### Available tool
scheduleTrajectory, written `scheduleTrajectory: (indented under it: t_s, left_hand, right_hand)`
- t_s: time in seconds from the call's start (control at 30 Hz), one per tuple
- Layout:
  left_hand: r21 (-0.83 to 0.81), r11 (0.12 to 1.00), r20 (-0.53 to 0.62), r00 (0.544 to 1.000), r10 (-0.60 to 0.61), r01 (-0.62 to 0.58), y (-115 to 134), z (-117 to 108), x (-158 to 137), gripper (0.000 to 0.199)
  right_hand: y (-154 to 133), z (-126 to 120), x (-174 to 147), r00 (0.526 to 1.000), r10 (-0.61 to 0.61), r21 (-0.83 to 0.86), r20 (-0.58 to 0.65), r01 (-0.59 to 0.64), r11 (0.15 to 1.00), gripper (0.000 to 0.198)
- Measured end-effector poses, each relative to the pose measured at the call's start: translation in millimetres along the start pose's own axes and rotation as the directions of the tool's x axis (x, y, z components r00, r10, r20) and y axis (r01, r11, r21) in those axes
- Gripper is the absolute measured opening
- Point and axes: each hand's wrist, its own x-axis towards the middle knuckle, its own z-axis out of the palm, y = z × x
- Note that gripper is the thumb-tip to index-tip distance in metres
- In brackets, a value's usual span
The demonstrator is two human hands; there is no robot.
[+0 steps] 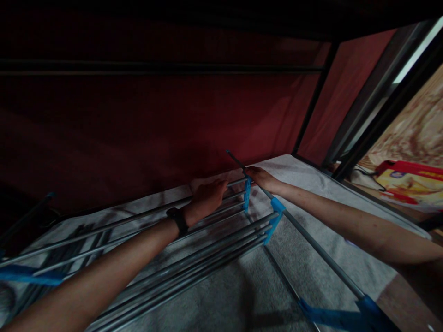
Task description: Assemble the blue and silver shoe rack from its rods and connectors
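Observation:
A half-built rack of grey metal tubes (194, 259) and blue plastic connectors stands on a pale grey blanket (221, 290). My left hand (208, 198), with a dark watch on its wrist, is closed over a long rear metal tube (138, 216). Its fingertips are partly hidden. Further right, my right hand (261, 179) curls round the far blue connector (247, 193), where a slanting tube passes through. A nearer blue connector (275, 220) holds the front tubes' ends. At the lower right, another blue connector (367, 313) joins the slanting tube.
Loose dark tubes (74, 244) lie on the blanket at left. A dark red cloth wall (173, 124) rises behind, crossed by a black bed-frame bar (155, 68). Black posts stand at right, with a red and yellow package (411, 182) beyond them.

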Motion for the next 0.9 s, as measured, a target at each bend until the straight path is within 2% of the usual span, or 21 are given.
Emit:
scheduleTrajectory:
  t_s: [0.23, 0.6, 0.77, 0.9]
  left_hand:
    - [-0.017, 1.0, 0.02, 1.0, 0.009, -0.009, -1, -2, 1, 0.03]
    - [-0.154, 0.988, 0.085, 0.996, -0.006, 0.019, -8, -1, 12, 0.034]
    - [-0.153, 0.988, 0.036, 0.998, 0.043, -0.037, -3, -8, 8, 0.035]
    - [-0.135, 0.99, -0.033, 0.999, 0.037, -0.041, -3, -21, -6, 0.042]
  right_hand:
    - [-4, 0, -2, 1.0, 0.011, -0.039, 0.002, -0.011, 0.999, 0.034]
    - [-5, 0, -2, 1.0, 0.013, -0.096, 0.014, -0.012, 0.995, 0.037]
    - [-9, -1, -5, 1.0, 0.008, -0.087, 0.018, -0.006, 0.996, 0.037]
    - [-12, 0, -6, 1.0, 0.023, -0.076, 0.011, -0.022, 0.997, 0.036]
